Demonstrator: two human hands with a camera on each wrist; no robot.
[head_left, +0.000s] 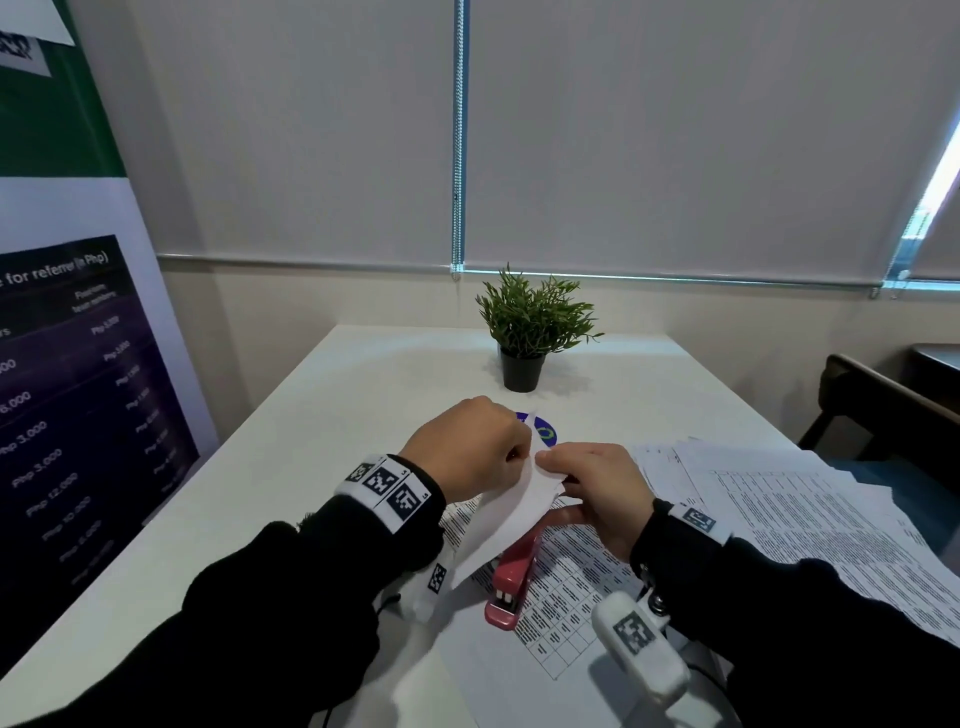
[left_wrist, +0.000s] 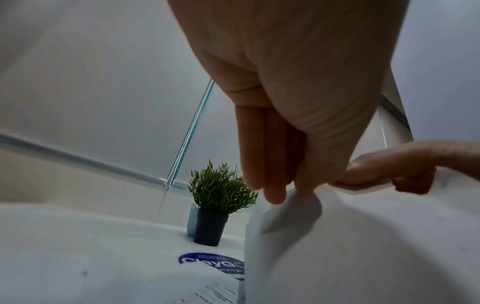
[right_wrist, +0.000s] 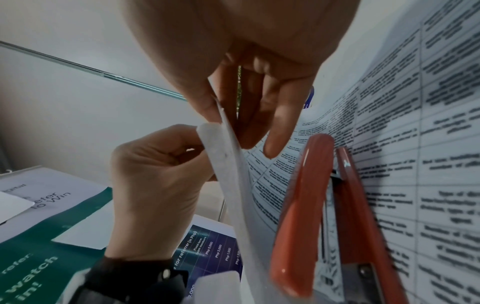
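Note:
Both hands meet above the table at the upper edge of a small stack of white paper sheets. My left hand pinches that edge with curled fingers, and the sheets hang below its fingertips. My right hand pinches the same edge between thumb and forefinger; the sheets bend between the two hands. A red stapler lies beneath the lifted paper on a printed table sheet; the stapler appears close up in the right wrist view, held by neither hand.
A pile of printed sheets spreads over the table's right side. A small potted plant stands at the back, with a round blue sticker in front of it. A banner stands at left, a dark chair at right.

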